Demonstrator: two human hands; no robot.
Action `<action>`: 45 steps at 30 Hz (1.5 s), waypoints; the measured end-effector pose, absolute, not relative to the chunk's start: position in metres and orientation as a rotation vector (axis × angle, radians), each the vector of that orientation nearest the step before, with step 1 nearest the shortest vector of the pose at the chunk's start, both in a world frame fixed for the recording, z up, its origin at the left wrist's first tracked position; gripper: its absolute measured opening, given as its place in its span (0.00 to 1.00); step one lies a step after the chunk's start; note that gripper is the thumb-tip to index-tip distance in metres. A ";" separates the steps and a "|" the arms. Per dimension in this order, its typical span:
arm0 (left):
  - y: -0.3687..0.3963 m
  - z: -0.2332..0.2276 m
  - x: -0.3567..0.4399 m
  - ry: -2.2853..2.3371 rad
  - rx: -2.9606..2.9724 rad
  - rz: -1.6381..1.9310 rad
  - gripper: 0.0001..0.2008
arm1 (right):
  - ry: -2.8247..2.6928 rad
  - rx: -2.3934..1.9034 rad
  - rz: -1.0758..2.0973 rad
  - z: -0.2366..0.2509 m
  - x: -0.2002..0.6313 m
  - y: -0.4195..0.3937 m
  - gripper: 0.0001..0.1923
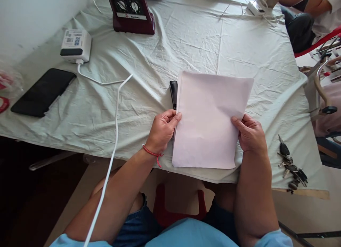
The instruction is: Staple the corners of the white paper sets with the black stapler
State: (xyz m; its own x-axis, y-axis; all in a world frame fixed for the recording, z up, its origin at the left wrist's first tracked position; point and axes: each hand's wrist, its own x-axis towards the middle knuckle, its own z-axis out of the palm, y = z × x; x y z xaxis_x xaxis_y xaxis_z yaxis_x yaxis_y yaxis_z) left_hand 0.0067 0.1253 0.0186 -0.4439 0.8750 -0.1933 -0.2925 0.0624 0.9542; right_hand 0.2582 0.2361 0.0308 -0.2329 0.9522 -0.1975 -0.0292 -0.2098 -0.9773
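Note:
A stack of white paper sheets (209, 133) is held between my two hands above the front part of the cloth-covered table. My left hand (163, 128) pinches the left edge, thumb on top. On the right edge, my right hand (250, 131) grips with its thumb over the paper and its fingers underneath. The top sheet looks blank. Partly covered by the paper's left edge is a black stapler (173, 92), lying just beyond my left hand. How many sheets there are cannot be made out.
A white power adapter (76, 44) with a white cable (116, 122) and a black phone (44, 92) lie at left. A dark red device with dials (131, 12) stands at the back. Keys (291, 169) rest near the right front edge. Another person's arm (318, 5) shows at upper right.

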 end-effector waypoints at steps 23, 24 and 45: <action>0.139 0.019 0.026 1.542 0.589 1.666 0.11 | -1.068 -1.212 1.435 0.032 0.270 0.243 0.15; 0.139 0.019 0.027 1.527 0.580 1.670 0.12 | -1.072 -1.214 1.441 0.032 0.270 0.243 0.16; 0.128 0.018 0.024 1.506 0.791 1.629 0.15 | -1.059 -1.233 1.419 0.030 0.268 0.244 0.15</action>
State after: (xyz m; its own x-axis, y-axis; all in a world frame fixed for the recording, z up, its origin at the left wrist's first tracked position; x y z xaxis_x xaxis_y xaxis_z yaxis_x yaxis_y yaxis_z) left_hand 0.0238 0.1281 0.0177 -0.5140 0.8560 -0.0563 -0.1232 -0.0087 0.9923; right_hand 0.2680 0.2443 0.0302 -0.0462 0.9834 -0.1753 -0.1119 -0.1795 -0.9774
